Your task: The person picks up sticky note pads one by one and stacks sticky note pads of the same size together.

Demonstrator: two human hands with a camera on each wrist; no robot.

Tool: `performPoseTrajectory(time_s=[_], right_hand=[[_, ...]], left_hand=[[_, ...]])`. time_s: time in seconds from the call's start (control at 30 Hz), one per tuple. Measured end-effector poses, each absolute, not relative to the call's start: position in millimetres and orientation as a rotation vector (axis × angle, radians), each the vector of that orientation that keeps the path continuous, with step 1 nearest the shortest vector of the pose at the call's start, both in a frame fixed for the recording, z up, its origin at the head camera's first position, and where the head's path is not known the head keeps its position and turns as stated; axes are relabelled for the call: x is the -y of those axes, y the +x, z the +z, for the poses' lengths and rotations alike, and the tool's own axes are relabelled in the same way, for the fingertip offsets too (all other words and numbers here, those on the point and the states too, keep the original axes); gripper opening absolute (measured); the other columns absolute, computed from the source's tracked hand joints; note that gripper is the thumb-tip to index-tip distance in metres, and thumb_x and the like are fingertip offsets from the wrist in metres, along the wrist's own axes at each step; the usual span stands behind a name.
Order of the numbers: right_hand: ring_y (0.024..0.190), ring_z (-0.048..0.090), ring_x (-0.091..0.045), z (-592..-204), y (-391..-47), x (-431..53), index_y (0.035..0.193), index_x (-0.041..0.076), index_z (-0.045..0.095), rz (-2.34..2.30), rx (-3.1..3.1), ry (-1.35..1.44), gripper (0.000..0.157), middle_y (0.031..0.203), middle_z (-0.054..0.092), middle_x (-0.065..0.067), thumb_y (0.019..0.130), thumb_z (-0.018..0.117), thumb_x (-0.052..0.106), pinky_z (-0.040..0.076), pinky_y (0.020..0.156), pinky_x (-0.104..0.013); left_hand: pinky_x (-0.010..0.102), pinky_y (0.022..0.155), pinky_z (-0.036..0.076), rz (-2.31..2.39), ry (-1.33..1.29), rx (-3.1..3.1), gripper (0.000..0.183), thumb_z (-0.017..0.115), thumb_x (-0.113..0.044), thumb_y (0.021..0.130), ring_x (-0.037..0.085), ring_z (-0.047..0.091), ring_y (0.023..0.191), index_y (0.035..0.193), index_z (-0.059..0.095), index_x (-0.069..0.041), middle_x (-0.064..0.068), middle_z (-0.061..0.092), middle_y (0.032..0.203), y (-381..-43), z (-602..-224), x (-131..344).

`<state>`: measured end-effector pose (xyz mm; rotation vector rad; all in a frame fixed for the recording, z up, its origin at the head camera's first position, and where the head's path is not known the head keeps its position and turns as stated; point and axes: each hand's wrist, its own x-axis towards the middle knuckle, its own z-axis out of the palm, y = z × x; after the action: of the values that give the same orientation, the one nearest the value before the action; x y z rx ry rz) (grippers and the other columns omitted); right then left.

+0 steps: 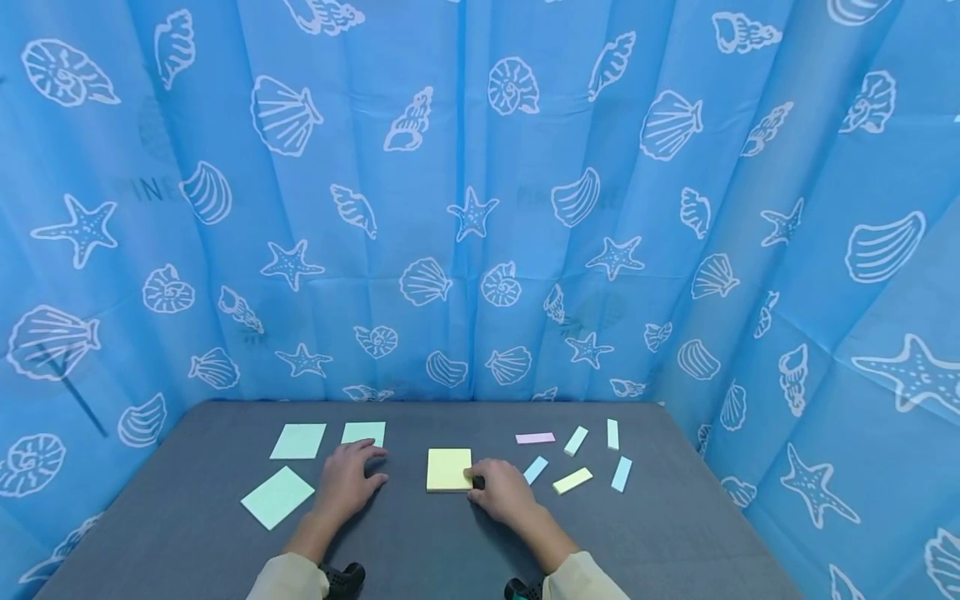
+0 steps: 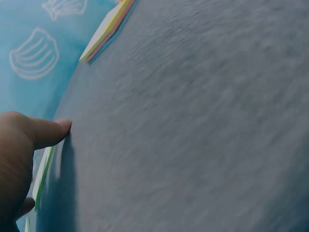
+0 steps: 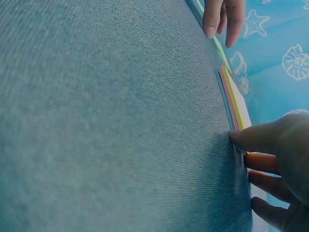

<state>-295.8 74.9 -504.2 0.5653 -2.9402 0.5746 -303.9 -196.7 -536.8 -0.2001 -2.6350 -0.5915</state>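
A square stack of sticky notes (image 1: 448,469), yellow on top, lies in the middle of the table. Pink and blue layers show along its side in the right wrist view. My right hand (image 1: 501,490) holds the stack at its right edge, thumb by the near corner and a fingertip over the top sheet. To the left, my left hand (image 1: 348,481) hovers with loosely bent fingers and nothing between them. Its fingers overlap a pale green square pad (image 1: 363,432). Two more green pads, one behind (image 1: 298,442) and one in front (image 1: 277,497), lie left of that hand.
Several narrow sticky-note strips lie at the right: a pink strip (image 1: 535,438), a yellow strip (image 1: 572,481), a blue strip (image 1: 621,474) and a green strip (image 1: 612,434) among them. A blue shell-patterned curtain (image 1: 465,250) hangs behind and beside the grey table (image 1: 420,550).
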Motion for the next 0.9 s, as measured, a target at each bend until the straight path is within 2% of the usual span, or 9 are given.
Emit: performPoseTrajectory(time_s=[0.17,0.37,0.9], right_hand=[[0.103,0.064,-0.025,-504,-295,-75,0.109,0.014,0.075,0.583,2.925,0.563,0.027,0.109,0.070,-0.005,0.083,0.079,0.021,0.049,0.087,-0.045],[0.104,0.064,-0.025,-505,-294,-73,0.109,0.015,0.075,0.567,2.912,0.550,0.027,0.110,0.070,-0.005,0.083,0.078,0.022,0.049,0.087,-0.045],[0.105,0.063,-0.026,-507,-294,-75,0.110,0.014,0.075,0.574,2.913,0.550,0.028,0.111,0.069,-0.006,0.083,0.078,0.021,0.048,0.088,-0.046]], left_hand=[[0.063,0.097,0.034,-0.595,-0.161,2.708,0.048,0.082,-0.028,0.077,0.044,0.044,0.125,0.120,0.068,-0.009,0.022,0.053,0.135,-303,-533,210],[0.063,0.101,0.030,-0.577,-0.167,2.807,0.049,0.074,-0.033,0.085,0.048,0.039,0.130,0.124,0.065,-0.005,0.025,0.050,0.137,-297,-528,216],[0.061,0.097,0.035,-0.481,-0.159,2.840,0.044,0.073,-0.033,0.086,0.043,0.047,0.122,0.123,0.067,-0.010,0.019,0.057,0.132,-283,-527,210]])
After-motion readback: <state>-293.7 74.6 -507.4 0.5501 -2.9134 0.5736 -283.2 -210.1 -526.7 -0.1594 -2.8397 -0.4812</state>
